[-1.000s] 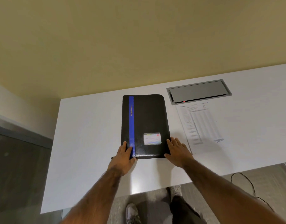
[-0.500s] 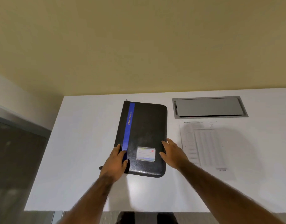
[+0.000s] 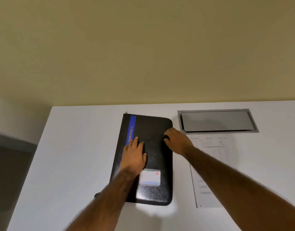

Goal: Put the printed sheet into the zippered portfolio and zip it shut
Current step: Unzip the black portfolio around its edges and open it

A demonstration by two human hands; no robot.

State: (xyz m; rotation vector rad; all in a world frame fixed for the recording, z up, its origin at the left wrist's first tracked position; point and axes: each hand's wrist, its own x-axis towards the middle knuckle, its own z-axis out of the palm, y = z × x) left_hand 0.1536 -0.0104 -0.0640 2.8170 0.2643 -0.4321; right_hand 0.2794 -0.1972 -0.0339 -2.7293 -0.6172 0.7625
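Lying flat on the white table (image 3: 73, 155), the black zippered portfolio (image 3: 153, 134) was closed, under both hands. The left hand (image 3: 134, 155) pressed palm-down on its cover, fingers spread over the blue stripe (image 3: 132, 124). The right hand (image 3: 177, 142) curled its fingers over the portfolio's right edge, but a firm grip could not be told. The printed sheet (image 3: 211, 164) lay just right of the right hand, partly under its forearm, below a grey hatch (image 3: 216, 120).
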